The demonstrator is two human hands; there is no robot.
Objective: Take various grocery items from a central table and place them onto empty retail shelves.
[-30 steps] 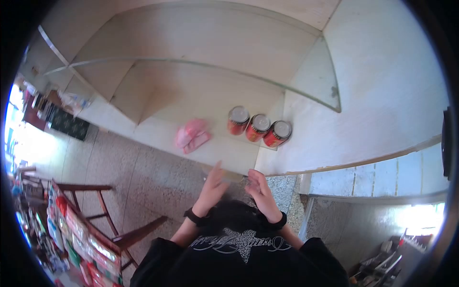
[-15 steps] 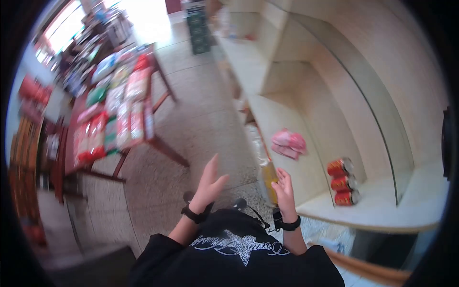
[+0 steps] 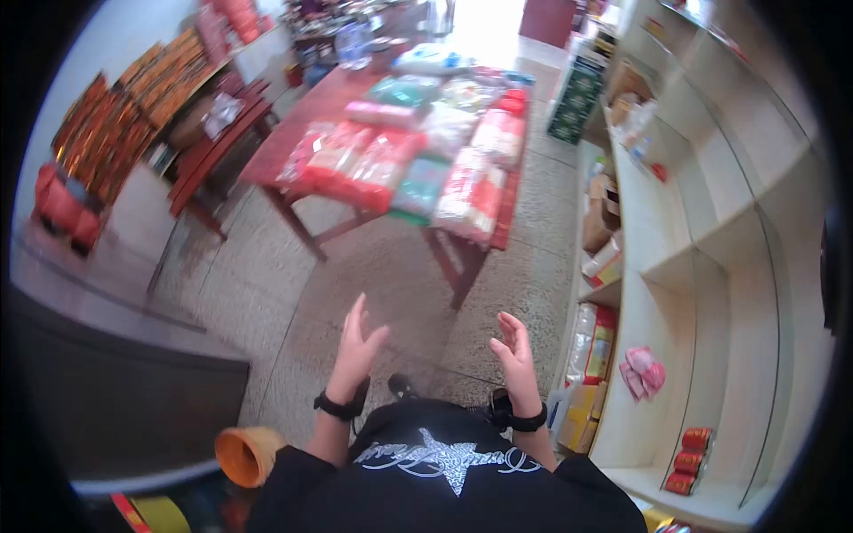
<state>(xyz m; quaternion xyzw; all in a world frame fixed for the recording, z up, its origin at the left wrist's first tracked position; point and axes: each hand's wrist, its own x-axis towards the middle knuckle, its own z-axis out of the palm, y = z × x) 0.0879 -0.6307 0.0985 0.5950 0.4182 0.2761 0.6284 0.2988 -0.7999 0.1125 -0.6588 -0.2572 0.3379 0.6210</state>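
Observation:
My left hand [image 3: 355, 348] is raised in front of my body with its fingers apart and nothing in it. To its right, my right hand [image 3: 514, 360] is also empty, thumb away from the fingers. Both are in the air, touching nothing. Ahead of them stands a red-brown wooden table [image 3: 277, 164]. Laid out on it are several plastic-wrapped packages, among them red-and-white packs [image 3: 378, 164], a green pack [image 3: 420, 185] and a clear white pack [image 3: 449, 129]. A black band is on each wrist.
Along my right runs a pale shelf unit [image 3: 662, 298] with glass dividers. It holds a pink bundle [image 3: 642, 373] and three red cans [image 3: 689, 462]. An orange pot [image 3: 246, 455] and a dark cabinet [image 3: 142, 382] are on my left. A wooden bench [image 3: 209, 169] stands farther back.
My view has turned left, so the table now lies ahead and the shelf unit has shifted toward the right edge. Both hands stay raised and empty.

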